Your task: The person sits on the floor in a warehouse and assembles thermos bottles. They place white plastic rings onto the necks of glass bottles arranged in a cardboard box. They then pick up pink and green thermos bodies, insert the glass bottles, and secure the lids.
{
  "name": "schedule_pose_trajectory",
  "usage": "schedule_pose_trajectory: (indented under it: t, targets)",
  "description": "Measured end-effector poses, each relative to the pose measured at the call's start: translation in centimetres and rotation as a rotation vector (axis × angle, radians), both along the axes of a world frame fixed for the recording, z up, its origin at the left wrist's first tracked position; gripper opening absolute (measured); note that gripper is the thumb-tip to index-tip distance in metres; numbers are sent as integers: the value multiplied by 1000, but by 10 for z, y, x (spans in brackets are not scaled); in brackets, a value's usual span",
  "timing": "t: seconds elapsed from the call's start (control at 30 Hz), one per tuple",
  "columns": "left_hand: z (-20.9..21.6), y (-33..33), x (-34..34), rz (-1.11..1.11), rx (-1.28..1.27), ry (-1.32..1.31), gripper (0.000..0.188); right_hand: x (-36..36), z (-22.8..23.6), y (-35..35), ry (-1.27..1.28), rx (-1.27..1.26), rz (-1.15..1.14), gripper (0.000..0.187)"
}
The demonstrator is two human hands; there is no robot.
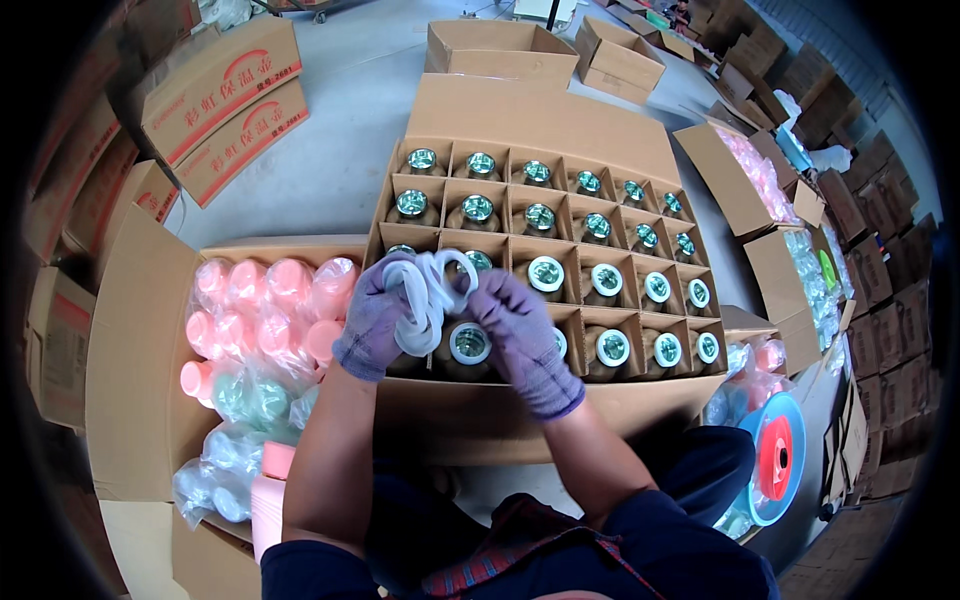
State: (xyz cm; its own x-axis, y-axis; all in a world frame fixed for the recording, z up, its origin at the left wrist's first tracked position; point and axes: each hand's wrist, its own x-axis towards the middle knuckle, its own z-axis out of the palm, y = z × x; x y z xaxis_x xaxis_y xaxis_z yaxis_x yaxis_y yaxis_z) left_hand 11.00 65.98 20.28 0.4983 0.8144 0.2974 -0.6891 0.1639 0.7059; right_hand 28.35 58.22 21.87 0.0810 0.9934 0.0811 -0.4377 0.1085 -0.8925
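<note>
My left hand (368, 318), in a grey-purple work glove, is closed around a bunch of white rubber rings (418, 322). My right hand (522, 342), gloved alike, pinches one white ring (474, 284) at the bunch's right side. Both hands are raised over a large divided carton (480, 405) in front of me. Its compartments hold upright glass flask liners with shiny greenish mouths. White rings sit around the mouths of several nearer liners, such as one liner (469, 344) just below my hands. Farther rows show bare mouths, for example one liner (480, 163).
At left, an open carton (135, 400) holds pink cups and clear-bagged parts. Stacked closed cartons (225, 110) stand beyond it. Open cartons with bagged pink and clear pieces line the right, near a blue basin (797, 470) with a red disc. Two open boxes (500, 50) stand behind the divided carton.
</note>
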Motion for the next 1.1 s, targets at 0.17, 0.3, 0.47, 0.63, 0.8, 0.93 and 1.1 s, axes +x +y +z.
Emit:
schedule_pose_trajectory:
  t: [0.17,0.3,0.47,0.63,0.8,0.93,1.1]
  targets:
    - [6,11,-25,209,-170,41,30,61,-15,68,-1518,507,-433,16]
    - [8,14,-26,284,-156,221,39,58,-57,73,-1677,474,-46,20]
    - [8,18,-37,223,-157,263,31,66,-35,76,-1867,414,2,16]
    - [4,20,-42,130,-224,296,24,65,-30,77,-1767,340,161,21]
    - [-7,28,-44,65,-143,374,32,73,-37,54,-1790,461,171,32]
    - [17,18,-37,46,-146,453,32,81,-32,47,-1523,371,42,34]
    - [14,11,-42,-45,-154,515,36,24,24,55,-797,172,251,38]
